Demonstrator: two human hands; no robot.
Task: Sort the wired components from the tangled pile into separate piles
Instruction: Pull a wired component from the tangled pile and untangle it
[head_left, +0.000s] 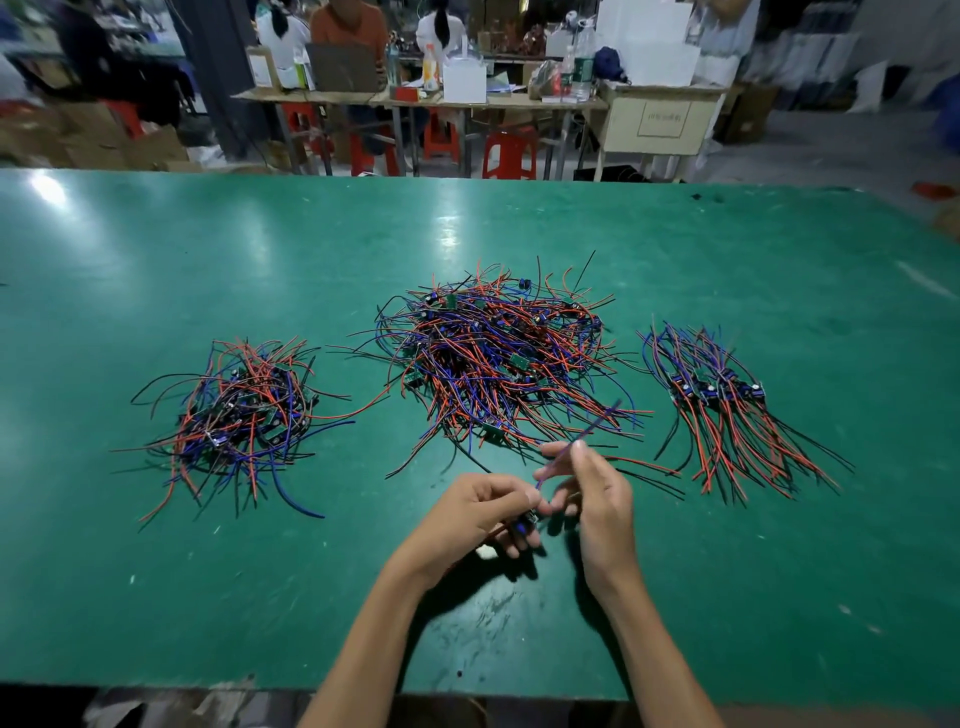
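Note:
A big tangled pile (493, 353) of small green boards with red, blue and black wires lies mid-table. A looser pile (241, 415) sits to its left, and a neat row of components (719, 395) with wires combed toward me lies on the right. In front of the big pile, my left hand (478, 519) grips one wired component (524, 525), mostly hidden by the fingers. My right hand (597, 499) pinches that component's blue wire (597, 426), which slants up and to the right.
The green table (156, 597) reaches the near edge below my forearms. Beyond its far edge stand red stools (509, 156), a cluttered workbench (415, 98), cartons and seated people.

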